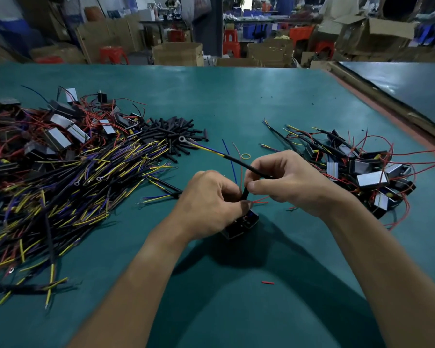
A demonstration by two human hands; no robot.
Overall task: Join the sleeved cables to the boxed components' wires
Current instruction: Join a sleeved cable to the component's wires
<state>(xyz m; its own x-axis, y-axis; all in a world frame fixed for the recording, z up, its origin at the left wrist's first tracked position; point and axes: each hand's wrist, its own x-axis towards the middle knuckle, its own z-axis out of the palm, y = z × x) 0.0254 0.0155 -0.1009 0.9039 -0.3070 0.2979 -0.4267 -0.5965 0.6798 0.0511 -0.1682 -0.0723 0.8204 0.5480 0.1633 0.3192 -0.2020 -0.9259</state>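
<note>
My left hand (211, 199) grips a small black boxed component (241, 226) whose red and blue wires stick up between my hands. My right hand (286, 182) pinches a black sleeved cable (244, 165) that runs up-left to yellow and blue leads ending in a ring terminal (182, 139). A short black sleeve piece (244, 193) sits between my fingertips where both hands meet. The wire ends themselves are hidden by my fingers.
A big pile of sleeved cables (73, 187) and boxed components (58, 136) lies at left, with loose black sleeve pieces (173, 133) behind it. Another heap of components with red wires (369, 177) lies at right. A yellow rubber band (245, 155) and a red scrap (267, 282) lie on the green table (236, 101).
</note>
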